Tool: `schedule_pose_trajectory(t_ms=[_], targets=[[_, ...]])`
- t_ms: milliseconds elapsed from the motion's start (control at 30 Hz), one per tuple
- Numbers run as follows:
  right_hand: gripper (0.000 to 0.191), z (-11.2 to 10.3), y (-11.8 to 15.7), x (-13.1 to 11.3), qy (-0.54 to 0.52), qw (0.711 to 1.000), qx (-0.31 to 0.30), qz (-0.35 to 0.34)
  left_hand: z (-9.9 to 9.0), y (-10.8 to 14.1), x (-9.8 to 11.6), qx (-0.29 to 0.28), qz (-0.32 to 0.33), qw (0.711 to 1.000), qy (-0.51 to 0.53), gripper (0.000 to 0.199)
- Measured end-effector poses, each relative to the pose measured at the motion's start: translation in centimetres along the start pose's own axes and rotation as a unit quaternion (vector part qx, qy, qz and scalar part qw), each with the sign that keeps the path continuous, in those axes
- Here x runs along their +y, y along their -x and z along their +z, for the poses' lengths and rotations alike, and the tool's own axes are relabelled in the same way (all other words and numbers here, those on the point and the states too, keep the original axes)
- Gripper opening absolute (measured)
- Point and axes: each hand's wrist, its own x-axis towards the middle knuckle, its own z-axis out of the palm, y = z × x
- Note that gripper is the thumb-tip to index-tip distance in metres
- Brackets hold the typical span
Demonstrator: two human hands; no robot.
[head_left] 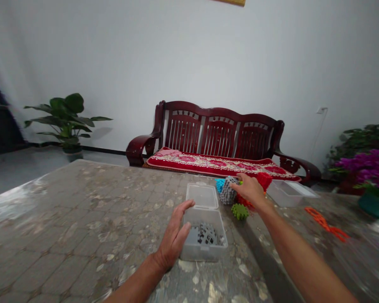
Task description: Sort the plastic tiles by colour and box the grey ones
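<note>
A clear plastic box (pixel 219 240) with its lid (pixel 202 196) folded back stands on the table, and grey perforated pieces (pixel 206 234) lie inside it. My left hand (pixel 176 235) is at the box's left wall, fingers stretched and thumb apart over the rim. Farther off, my right hand (pixel 248 189) has its thumb and fingers around the top of a grey knobbly bundle of pieces (pixel 228 192). Beside that bundle are a blue bundle (pixel 220 185), a green one (pixel 240 211) and red pieces (pixel 264 180), partly hidden by my right hand.
A second clear box (pixel 284 195) stands on the right of the patterned table (pixel 82 223). Orange linked pieces (pixel 326 225) lie nearer, with clear plastic (pixel 366 261) at the right edge. Behind are a wooden bench (pixel 219 130), a leafy plant (pixel 68 118) and purple flowers (pixel 371 166).
</note>
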Motion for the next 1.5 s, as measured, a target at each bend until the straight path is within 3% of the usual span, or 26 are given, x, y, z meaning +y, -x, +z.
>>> schedule_pose_trajectory(t_ms=[200,333,433,500,667,833,1000,1267,1500], targets=[[0.046,-0.2,0.3,-0.1,0.014,1.000,0.000,0.012,0.0,0.0,0.2,-0.001,0.001,1.000,0.000,0.052],[0.045,-0.6,0.8,0.0,-0.104,0.994,0.032,-0.011,0.0,-0.1,0.1,-0.001,0.003,1.000,-0.006,0.052],[0.047,-0.9,2.7,-0.7,-0.268,0.960,-0.028,-0.075,0.0,-0.1,0.1,-0.003,0.002,1.000,-0.008,0.053],[0.049,-1.3,4.8,-1.4,-0.318,0.936,-0.087,-0.125,0.1,-0.1,0.3,-0.002,0.001,1.000,-0.010,0.052],[0.056,-2.6,9.4,-3.2,-0.258,0.928,-0.159,-0.217,0.1,-0.1,0.4,0.004,-0.003,1.000,-0.004,0.052],[0.050,-2.4,10.6,-3.9,-0.200,0.931,-0.141,-0.271,0.1,0.0,0.3,0.001,-0.001,1.000,-0.006,0.053],[0.039,-1.0,10.1,-2.7,-0.246,0.932,-0.099,-0.248,0.1,-0.1,0.3,-0.001,-0.005,1.000,-0.009,0.052],[0.036,0.6,4.3,1.1,-0.303,0.952,0.027,-0.026,0.0,0.0,-0.1,-0.005,0.003,1.000,-0.003,0.052],[0.049,0.5,0.3,1.1,-0.180,0.982,0.033,-0.038,0.1,0.0,0.0,-0.001,0.001,1.000,0.005,0.052]])
